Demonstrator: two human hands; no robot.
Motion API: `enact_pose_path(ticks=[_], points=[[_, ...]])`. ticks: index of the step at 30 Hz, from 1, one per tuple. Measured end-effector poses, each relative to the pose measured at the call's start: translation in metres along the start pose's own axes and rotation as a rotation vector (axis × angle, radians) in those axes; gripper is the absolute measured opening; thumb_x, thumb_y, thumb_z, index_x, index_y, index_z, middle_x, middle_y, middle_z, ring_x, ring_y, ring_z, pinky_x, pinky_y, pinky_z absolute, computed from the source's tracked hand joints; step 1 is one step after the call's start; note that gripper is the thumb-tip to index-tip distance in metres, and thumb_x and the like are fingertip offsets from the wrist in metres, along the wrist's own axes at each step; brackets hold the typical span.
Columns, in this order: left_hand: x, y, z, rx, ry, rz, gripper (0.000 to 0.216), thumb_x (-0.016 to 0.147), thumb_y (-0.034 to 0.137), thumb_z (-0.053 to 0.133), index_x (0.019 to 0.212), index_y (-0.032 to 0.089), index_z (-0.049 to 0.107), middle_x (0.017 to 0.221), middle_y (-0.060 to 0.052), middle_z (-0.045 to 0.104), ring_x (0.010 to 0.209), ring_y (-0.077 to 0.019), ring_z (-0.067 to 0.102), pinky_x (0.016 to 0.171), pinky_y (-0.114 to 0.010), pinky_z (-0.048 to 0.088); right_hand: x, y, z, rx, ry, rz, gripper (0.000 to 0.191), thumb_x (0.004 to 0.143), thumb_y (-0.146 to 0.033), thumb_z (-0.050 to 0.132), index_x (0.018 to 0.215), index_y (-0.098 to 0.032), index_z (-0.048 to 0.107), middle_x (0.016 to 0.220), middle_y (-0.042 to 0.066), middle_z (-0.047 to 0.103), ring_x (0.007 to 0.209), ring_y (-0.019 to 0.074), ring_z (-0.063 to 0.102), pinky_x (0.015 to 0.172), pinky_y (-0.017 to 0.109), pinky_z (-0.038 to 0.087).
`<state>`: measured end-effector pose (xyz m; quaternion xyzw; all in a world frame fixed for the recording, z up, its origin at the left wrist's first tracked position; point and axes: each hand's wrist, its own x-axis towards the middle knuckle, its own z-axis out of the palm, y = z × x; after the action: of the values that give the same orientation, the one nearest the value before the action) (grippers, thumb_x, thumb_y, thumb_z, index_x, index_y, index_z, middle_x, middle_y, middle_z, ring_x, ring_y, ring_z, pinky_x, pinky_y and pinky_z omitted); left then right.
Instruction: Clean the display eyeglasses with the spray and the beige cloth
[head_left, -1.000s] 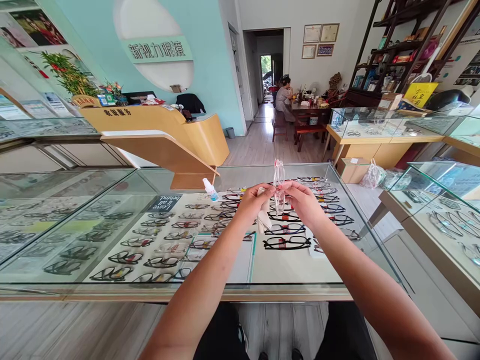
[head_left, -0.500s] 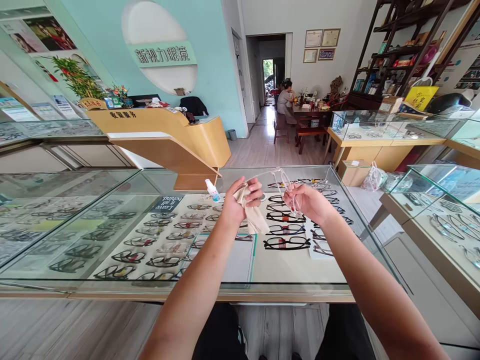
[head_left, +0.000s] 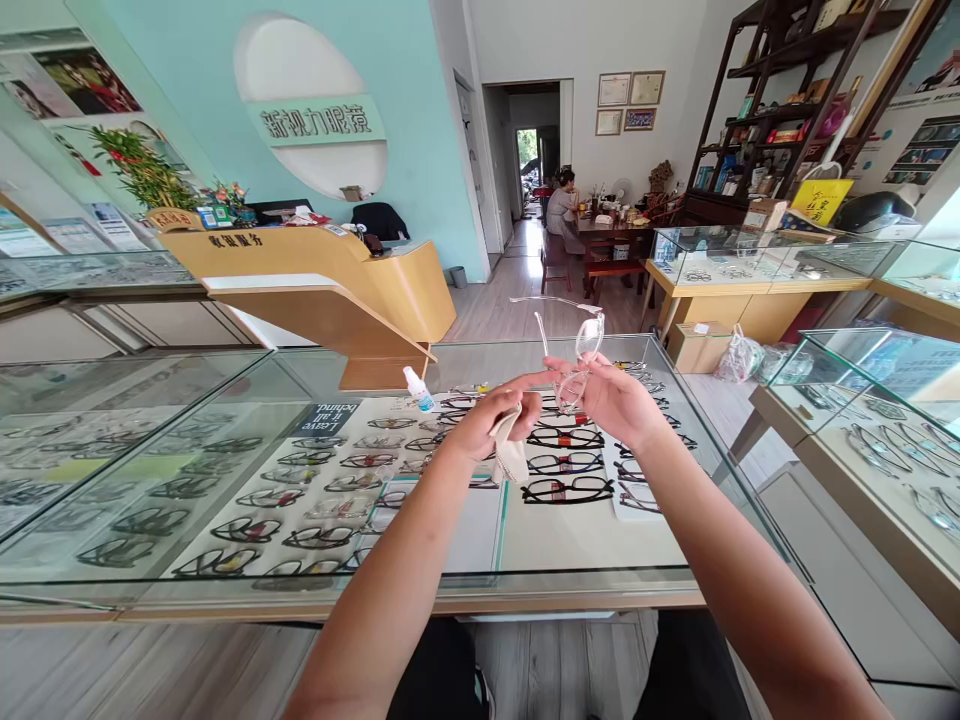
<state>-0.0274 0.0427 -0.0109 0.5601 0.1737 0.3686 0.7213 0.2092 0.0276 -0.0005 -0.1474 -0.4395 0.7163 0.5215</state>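
Observation:
Clear-framed eyeglasses are up above the glass counter, with their temples spread and pointing away to the left. My right hand is closed on the frame by its lower lens. A beige cleaning cloth hangs from my left hand, bunched in its curled fingers. The left forefinger reaches out to the glasses, at or very near the lower lens; whether it touches is hard to tell. On the counter, left of the hands, stands a small white spray bottle with a blue label.
Rows of eyeglasses lie inside the glass display counter under my arms. A white tray with a teal edge lies there too. Another glass case stands at right. Farther back, a person sits at a table.
The glasses have been turned and raised, so the temples now point left. My left hand has moved closer to them, its forefinger stretched out. The camera view has shifted slightly.

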Motion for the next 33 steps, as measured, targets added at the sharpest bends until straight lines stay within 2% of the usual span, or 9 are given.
enact_pose_path(ticks=[5, 10, 14, 16, 19, 21, 23, 27, 33], points=[[-0.001, -0.006, -0.001, 0.210, -0.023, -0.021, 0.080, 0.091, 0.062, 0.077, 0.156, 0.016, 0.063, 0.073, 0.000, 0.060, 0.054, -0.0089, 0.038, 0.050, -0.026, 0.026, 0.000, 0.001, -0.002, -0.062, 0.012, -0.041, 0.015, 0.095, -0.042, 0.080, 0.098, -0.031, 0.069, 0.136, 0.002, 0.079, 0.132, 0.0254, 0.070, 0.121, 0.047, 0.048], [0.000, -0.010, -0.005, 0.431, 0.037, -0.093, 0.082, 0.095, 0.063, 0.073, 0.160, 0.016, 0.058, 0.070, 0.002, 0.060, 0.056, -0.0097, 0.039, 0.053, -0.026, 0.024, -0.001, 0.000, -0.007, -0.112, 0.070, -0.112, 0.016, 0.095, -0.042, 0.082, 0.094, -0.030, 0.072, 0.134, 0.001, 0.080, 0.141, 0.0248, 0.064, 0.123, 0.043, 0.047], [0.001, -0.005, -0.003, 0.283, 0.062, -0.055, 0.074, 0.092, 0.057, 0.077, 0.151, 0.015, 0.067, 0.066, 0.003, 0.056, 0.052, -0.0088, 0.034, 0.049, -0.025, 0.022, -0.001, -0.003, -0.009, -0.128, 0.124, -0.147, 0.018, 0.093, -0.043, 0.085, 0.091, -0.030, 0.072, 0.128, 0.000, 0.080, 0.137, 0.0229, 0.066, 0.119, 0.039, 0.050], [0.003, 0.000, -0.003, 0.095, 0.201, 0.056, 0.067, 0.086, 0.051, 0.082, 0.142, 0.015, 0.072, 0.063, 0.005, 0.050, 0.050, -0.0082, 0.030, 0.046, -0.024, 0.021, -0.001, -0.005, -0.010, -0.118, 0.152, -0.159, 0.018, 0.092, -0.044, 0.086, 0.092, -0.031, 0.072, 0.126, -0.001, 0.080, 0.129, 0.0212, 0.068, 0.116, 0.037, 0.052], [0.007, 0.008, -0.007, -0.130, 0.609, 0.297, 0.052, 0.081, 0.040, 0.081, 0.128, 0.018, 0.075, 0.062, 0.007, 0.041, 0.049, -0.0080, 0.028, 0.042, -0.021, 0.020, -0.001, -0.007, -0.010, -0.106, 0.189, -0.156, 0.021, 0.090, -0.044, 0.088, 0.092, -0.032, 0.071, 0.125, -0.002, 0.079, 0.123, 0.0199, 0.070, 0.113, 0.036, 0.054], [0.009, 0.011, -0.013, -0.165, 0.894, 0.419, 0.050, 0.083, 0.036, 0.079, 0.130, 0.022, 0.073, 0.065, 0.007, 0.044, 0.051, -0.0084, 0.034, 0.042, -0.019, 0.022, -0.001, -0.007, -0.011, -0.110, 0.203, -0.152, 0.022, 0.089, -0.044, 0.088, 0.090, -0.031, 0.070, 0.125, -0.002, 0.079, 0.122, 0.0201, 0.071, 0.112, 0.036, 0.055], [0.009, 0.013, -0.018, -0.154, 1.094, 0.488, 0.056, 0.085, 0.034, 0.078, 0.140, 0.028, 0.066, 0.073, 0.005, 0.052, 0.056, -0.0089, 0.044, 0.044, -0.018, 0.025, -0.001, -0.007, -0.012, -0.120, 0.204, -0.151, 0.023, 0.089, -0.045, 0.088, 0.089, -0.031, 0.069, 0.126, -0.001, 0.078, 0.121, 0.0204, 0.071, 0.111, 0.036, 0.055], [0.006, 0.015, -0.032, -0.213, 1.283, 0.520, 0.059, 0.092, 0.034, 0.075, 0.146, 0.032, 0.053, 0.086, 0.003, 0.059, 0.062, -0.0090, 0.050, 0.046, -0.019, 0.028, -0.002, -0.007, -0.014, -0.115, 0.202, -0.143, 0.021, 0.089, -0.044, 0.088, 0.090, -0.032, 0.070, 0.124, -0.001, 0.079, 0.122, 0.0212, 0.070, 0.109, 0.037, 0.057], [0.003, 0.015, -0.061, -0.285, 1.431, 0.415, 0.044, 0.095, 0.030, 0.070, 0.134, 0.030, 0.049, 0.086, 0.005, 0.061, 0.057, -0.0073, 0.047, 0.047, -0.019, 0.026, -0.003, -0.010, -0.012, -0.111, 0.206, -0.153, 0.021, 0.088, -0.044, 0.089, 0.088, -0.032, 0.072, 0.122, -0.001, 0.079, 0.122, 0.0234, 0.071, 0.114, 0.041, 0.055]])
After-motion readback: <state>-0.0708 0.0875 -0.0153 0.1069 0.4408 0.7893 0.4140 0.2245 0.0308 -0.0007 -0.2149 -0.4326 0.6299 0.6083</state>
